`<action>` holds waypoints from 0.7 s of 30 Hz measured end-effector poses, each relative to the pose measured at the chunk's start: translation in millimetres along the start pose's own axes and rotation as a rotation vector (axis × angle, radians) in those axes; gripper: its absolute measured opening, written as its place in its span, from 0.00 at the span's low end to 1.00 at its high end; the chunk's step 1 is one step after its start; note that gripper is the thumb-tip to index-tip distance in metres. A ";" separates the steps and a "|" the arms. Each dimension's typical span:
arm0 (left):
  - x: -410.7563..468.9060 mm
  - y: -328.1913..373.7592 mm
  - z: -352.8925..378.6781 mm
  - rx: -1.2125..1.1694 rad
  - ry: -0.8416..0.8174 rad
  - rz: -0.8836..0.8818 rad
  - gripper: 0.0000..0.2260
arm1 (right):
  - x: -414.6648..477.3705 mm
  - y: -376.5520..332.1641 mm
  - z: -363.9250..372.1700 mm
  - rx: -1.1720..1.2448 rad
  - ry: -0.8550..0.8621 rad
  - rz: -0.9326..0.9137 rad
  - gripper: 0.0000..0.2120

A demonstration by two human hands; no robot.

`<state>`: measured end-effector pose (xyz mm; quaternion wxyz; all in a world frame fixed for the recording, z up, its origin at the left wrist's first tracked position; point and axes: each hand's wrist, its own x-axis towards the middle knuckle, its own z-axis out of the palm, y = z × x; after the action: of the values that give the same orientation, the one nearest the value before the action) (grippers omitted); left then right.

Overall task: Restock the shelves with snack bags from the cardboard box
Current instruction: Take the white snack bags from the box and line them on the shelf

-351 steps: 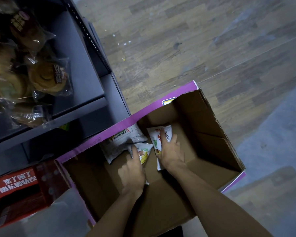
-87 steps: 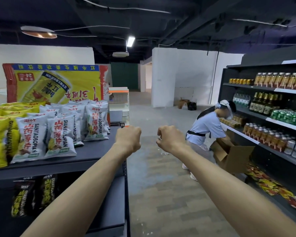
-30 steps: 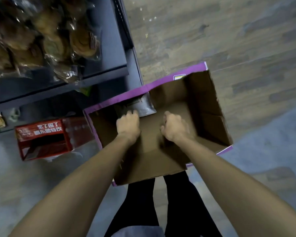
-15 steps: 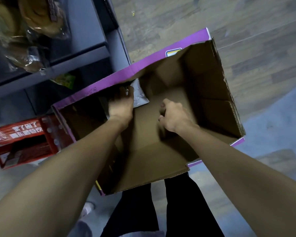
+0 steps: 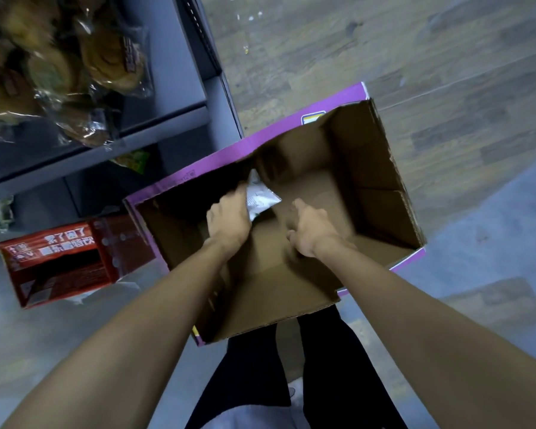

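The left hand [image 5: 228,221] reaches into the far left corner of the cardboard box [image 5: 381,168] and lies on the left edge of the only snack bag [image 5: 260,198] in sight. Blur hides whether it has closed round the bag. It would be best to pinch a sealed edge, not the puffed middle, and lift the bag clear of the wall. The bag is silvery white and crinkled, and it leans against that wall. Just beside it, the right hand [image 5: 311,230] hovers with fingers curled, apparently holding nothing.
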<state>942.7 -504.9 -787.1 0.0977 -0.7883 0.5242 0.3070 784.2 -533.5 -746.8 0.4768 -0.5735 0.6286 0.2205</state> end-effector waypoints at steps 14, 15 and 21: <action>-89.0 24.2 -78.9 0.328 0.149 0.346 0.20 | -91.7 -14.9 -42.5 -0.096 0.108 -0.222 0.37; -95.2 27.6 -86.4 0.355 0.161 0.389 0.20 | -97.8 -17.3 -47.3 -0.089 0.109 -0.264 0.41; -127.8 44.4 -138.6 0.408 0.225 0.423 0.15 | -133.6 -35.8 -82.9 -0.109 0.190 -0.380 0.33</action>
<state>922.7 -492.1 -594.9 0.1292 -0.6548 0.7350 0.1199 773.8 -542.3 -586.1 0.4167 -0.7249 0.5384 0.1049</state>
